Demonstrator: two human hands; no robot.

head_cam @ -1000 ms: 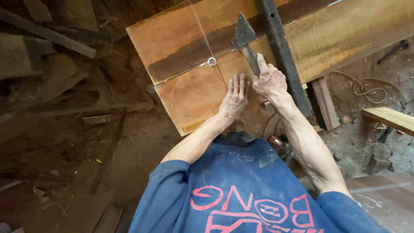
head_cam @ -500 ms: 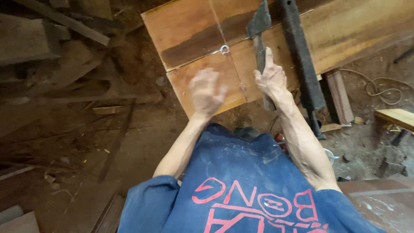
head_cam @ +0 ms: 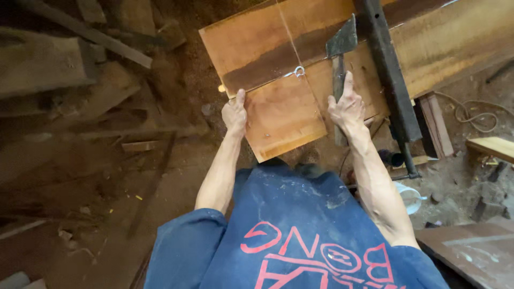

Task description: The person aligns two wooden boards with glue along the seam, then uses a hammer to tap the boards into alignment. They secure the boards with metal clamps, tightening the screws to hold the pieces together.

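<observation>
While the camera looks down over a blue shirt (head_cam: 300, 235), a person works at a wide reddish-brown wooden plank (head_cam: 278, 69) lying across a dirt floor (head_cam: 107, 182) strewn with timber offcuts. The left hand (head_cam: 235, 114) curls around the plank's left edge near its end, thumb on top, apparently to steady the board. The right hand (head_cam: 348, 108) is closed around the handle of a hatchet (head_cam: 339, 53), forefinger stretched along the handle, likely for control; the metal head rests flat on the plank's face. A taut string (head_cam: 286, 37) runs along the wood to a small metal hook (head_cam: 299, 71), probably fixed there as a guide line. A dark metal bar (head_cam: 388, 75) crosses the plank just right of the hatchet. A white cup (head_cam: 409, 197) sits on the ground at right.
</observation>
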